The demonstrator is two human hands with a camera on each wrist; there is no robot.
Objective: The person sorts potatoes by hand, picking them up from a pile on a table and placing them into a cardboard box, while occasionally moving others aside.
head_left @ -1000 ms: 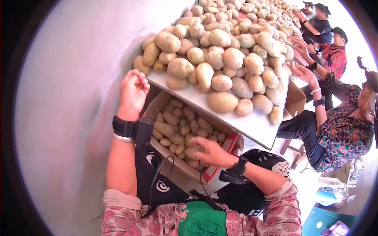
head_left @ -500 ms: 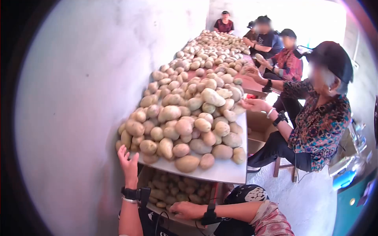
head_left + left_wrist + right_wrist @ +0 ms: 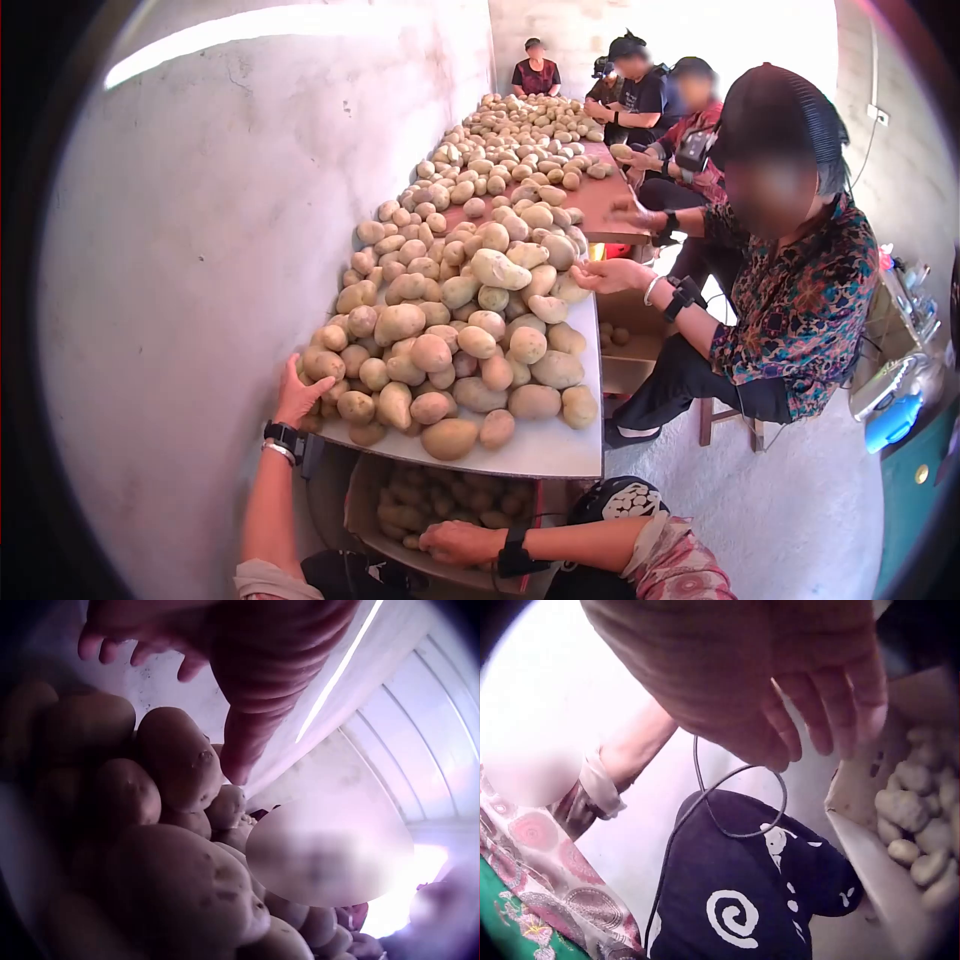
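A heap of potatoes (image 3: 430, 352) covers the near end of the white tabletop (image 3: 565, 450). At the heap's left side, close by the wall, my left hand (image 3: 297, 393) reaches in with fingers and thumb spread, touching the outermost potatoes. The left wrist view shows its thumb (image 3: 244, 746) beside a long potato (image 3: 178, 759), with nothing gripped. Below the table edge, my right hand (image 3: 462, 542) hangs over the near rim of a cardboard box (image 3: 877, 874) that holds smaller potatoes (image 3: 904, 806). Its fingers are loosely bent and hold nothing.
A wall (image 3: 180, 300) runs along the table's left side. To the right sits a person in a patterned shirt (image 3: 800, 290), hands at the heap's edge. More people sit farther along the table. A cable (image 3: 742, 832) loops below my right hand.
The head view has tilted up, showing more of the table and people. My left hand has gone from loosely curled at the table's corner to spread against the potatoes. My right hand stays at the box.
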